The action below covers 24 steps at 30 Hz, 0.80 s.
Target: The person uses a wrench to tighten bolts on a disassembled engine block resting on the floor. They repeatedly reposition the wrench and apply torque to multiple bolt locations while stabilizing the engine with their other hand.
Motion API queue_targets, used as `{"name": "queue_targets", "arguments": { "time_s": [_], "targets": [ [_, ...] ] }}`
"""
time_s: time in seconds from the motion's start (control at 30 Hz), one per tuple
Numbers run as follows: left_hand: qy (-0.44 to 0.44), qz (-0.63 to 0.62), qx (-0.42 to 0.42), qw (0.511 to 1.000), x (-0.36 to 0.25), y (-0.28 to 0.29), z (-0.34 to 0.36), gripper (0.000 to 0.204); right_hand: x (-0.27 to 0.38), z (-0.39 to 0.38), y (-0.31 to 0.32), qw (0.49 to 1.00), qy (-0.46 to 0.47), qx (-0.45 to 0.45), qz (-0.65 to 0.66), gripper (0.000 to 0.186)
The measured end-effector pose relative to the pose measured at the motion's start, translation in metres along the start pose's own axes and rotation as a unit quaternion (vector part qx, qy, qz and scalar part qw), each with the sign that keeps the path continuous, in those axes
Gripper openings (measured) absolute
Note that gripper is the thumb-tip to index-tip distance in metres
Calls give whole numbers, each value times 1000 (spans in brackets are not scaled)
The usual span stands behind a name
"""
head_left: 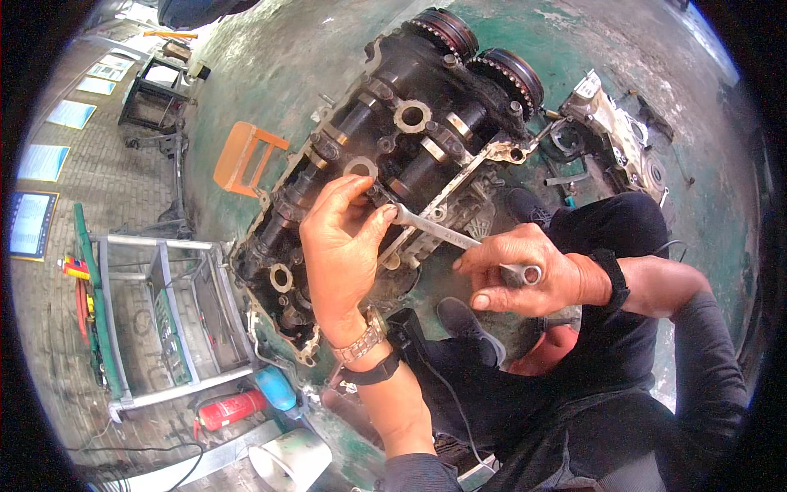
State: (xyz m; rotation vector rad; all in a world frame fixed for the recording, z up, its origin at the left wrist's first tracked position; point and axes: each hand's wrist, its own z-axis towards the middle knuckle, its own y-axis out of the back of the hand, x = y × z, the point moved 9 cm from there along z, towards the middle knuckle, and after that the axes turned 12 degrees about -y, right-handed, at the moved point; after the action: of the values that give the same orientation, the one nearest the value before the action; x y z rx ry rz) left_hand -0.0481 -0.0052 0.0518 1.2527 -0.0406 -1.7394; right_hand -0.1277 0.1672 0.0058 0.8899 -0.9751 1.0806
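An engine cylinder head (426,164) with black camshafts and two toothed pulleys (506,79) lies before me at a diagonal. My left hand (348,234) has its fingers closed at the head of a silver combination wrench (430,226), over the middle of the engine; whatever lies under those fingertips is hidden. My right hand (525,275) grips the wrench's other end, its ring end (531,275) poking out between the fingers, just right of the engine.
A metal cover (607,123) and small parts lie right. Left are a wooden stool (242,156), a metal rack (180,381) holding tools, a red extinguisher (232,407), a blue container (275,387) and a white bucket (291,455). My legs and shoes are below the engine.
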Motion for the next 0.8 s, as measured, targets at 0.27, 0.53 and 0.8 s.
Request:
{"name": "queue_targets", "arguments": {
  "time_s": [0.27,0.53,0.8],
  "targets": [
    [11,8,0,1000,-1,0,0,36,6,1,-14,999,16,27,-6,22],
    [53,-28,-6,998,11,-1,-1,36,8,1,-27,997,66,20,-18,21],
    [46,-4,3,999,10,0,-2,38,6,5,-45,998,56,20,1,23]
  ]
}}
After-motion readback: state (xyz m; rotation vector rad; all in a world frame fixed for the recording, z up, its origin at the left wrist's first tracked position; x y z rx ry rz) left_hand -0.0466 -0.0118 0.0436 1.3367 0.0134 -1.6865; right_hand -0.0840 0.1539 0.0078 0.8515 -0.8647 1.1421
